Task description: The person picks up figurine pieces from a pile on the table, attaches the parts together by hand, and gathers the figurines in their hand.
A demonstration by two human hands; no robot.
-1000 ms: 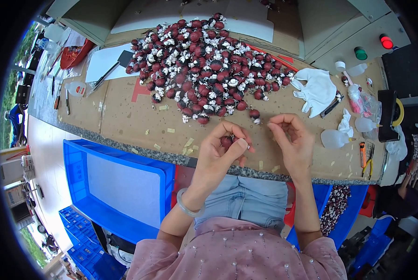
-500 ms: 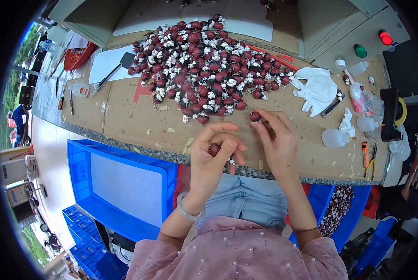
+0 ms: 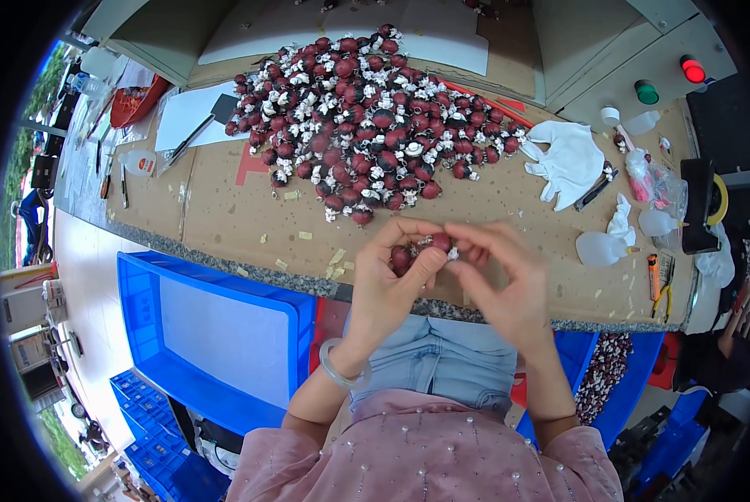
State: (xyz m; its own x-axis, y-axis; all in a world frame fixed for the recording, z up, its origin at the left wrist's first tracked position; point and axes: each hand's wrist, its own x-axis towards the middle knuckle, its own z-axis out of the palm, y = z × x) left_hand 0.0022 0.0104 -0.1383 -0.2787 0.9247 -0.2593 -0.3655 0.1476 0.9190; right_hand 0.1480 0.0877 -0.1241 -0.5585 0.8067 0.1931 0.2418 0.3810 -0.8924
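Observation:
My left hand (image 3: 385, 289) is closed around a small figurine charm (image 3: 401, 260) with a round dark-red head, which rests inside the curled fingers. Against its thumb and fingertips is a second charm (image 3: 440, 242), dark red with a white body. My right hand (image 3: 509, 284), slightly blurred, pinches at that second charm from the right side. Both hands meet over the front edge of the table. Beyond them spreads a big heap of similar charms (image 3: 383, 119), dark red, black and white with small metal loops.
A white glove (image 3: 566, 159), squeeze bottles (image 3: 603, 249), an orange cutter (image 3: 653, 273) and yellow-handled pliers (image 3: 665, 301) lie at the right. Blue trays stand below the table, one lined at the left (image 3: 212, 393). Red and green buttons sit on the grey box (image 3: 613, 63).
My right hand has come left and down from near the heap, bringing a charm to my left hand. My left hand has moved slightly and keeps its own charm.

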